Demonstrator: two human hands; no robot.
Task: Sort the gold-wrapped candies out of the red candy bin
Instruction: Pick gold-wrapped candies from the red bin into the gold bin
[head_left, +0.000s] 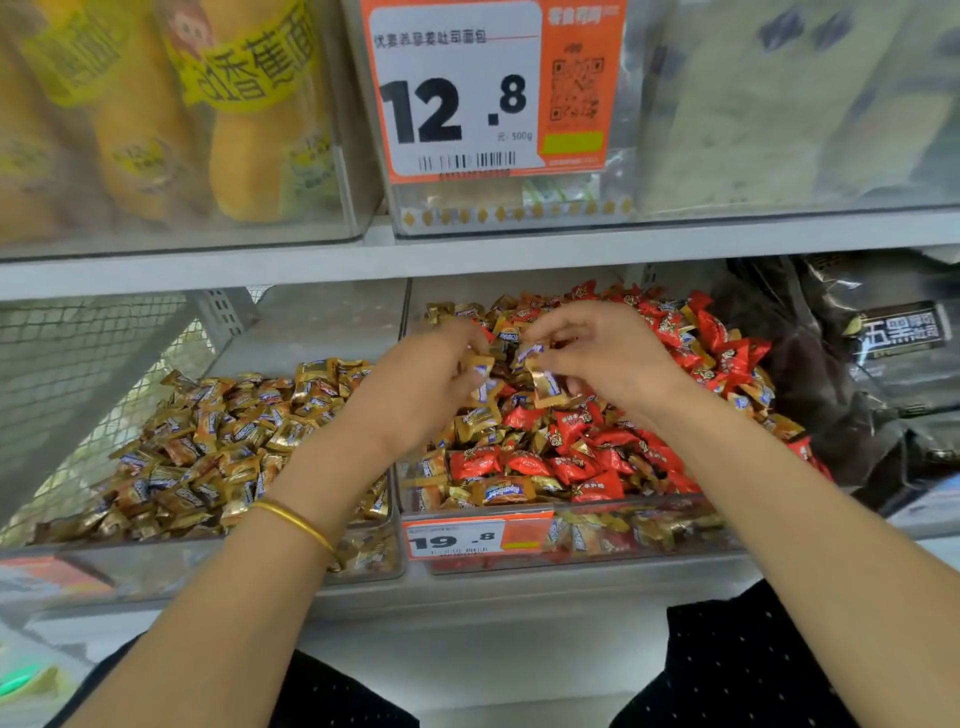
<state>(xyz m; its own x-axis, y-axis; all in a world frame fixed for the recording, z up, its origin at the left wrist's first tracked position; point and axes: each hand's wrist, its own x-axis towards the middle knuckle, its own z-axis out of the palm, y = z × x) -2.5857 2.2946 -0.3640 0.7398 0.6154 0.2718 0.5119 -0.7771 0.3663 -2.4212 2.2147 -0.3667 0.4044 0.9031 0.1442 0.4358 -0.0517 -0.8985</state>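
The clear bin (649, 512) on the right holds red-wrapped candies (582, 457) mixed with gold-wrapped candies (506, 491). Both my hands are over its back middle. My left hand (421, 384), with a gold bangle on the wrist, grips several gold-wrapped candies (483, 371) in its curled fingers. My right hand (602, 358) pinches gold-wrapped candies (545, 387) between thumb and fingers, close to the left hand. The clear bin to the left (197, 551) is piled with gold-wrapped candies (218, 441) only.
An orange price tag reading 19.8 (478, 538) hangs on the right bin's front. Dark packaged goods (883, 353) stand to the right of it. A shelf above carries clear boxes of bread and a 12.8 price tag (457, 93). Wire mesh (78, 374) closes the left side.
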